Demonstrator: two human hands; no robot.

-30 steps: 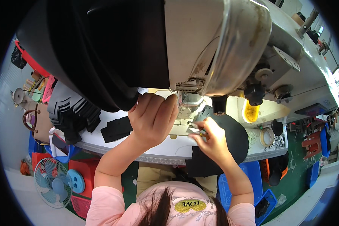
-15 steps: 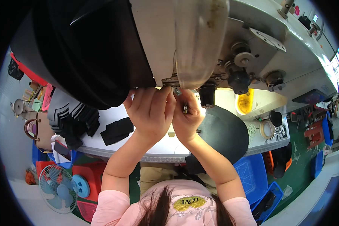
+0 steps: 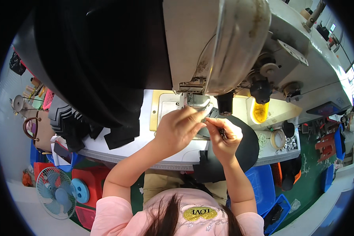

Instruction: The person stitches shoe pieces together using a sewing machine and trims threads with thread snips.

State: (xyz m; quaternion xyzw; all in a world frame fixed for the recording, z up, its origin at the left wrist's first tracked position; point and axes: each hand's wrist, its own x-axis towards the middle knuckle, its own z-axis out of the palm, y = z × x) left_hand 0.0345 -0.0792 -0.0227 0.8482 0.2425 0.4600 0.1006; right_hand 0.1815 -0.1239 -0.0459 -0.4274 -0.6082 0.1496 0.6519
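Both my hands are raised in front of the needle area (image 3: 196, 100) of a white sewing machine (image 3: 334, 63). My left hand (image 3: 177, 131) has its fingers bent toward the thumb, their tips slightly blurred. Those tips meet the fingertips of my right hand (image 3: 224, 141), which are pinched together. Whatever lies between the fingertips is too small to make out. A small dark metal tool (image 3: 223, 133) shows in my right hand's curled fingers; its kind is unclear. Under the right hand, a rounded black sheet of material (image 3: 242, 137) lies on the white table (image 3: 165, 155).
Stacked black pieces (image 3: 67, 126) lie at the left, beside a brown bag (image 3: 41, 131). A yellow oil tray (image 3: 260, 112) and a roll of tape (image 3: 278, 139) are at the right. Below the table are a fan (image 3: 57, 192), a red stool (image 3: 91, 183) and a blue crate (image 3: 260, 185).
My hands have come back from under the machine head toward me, the right one shifting right. The needle area shows now. The view has turned, so the machine appears farther right.
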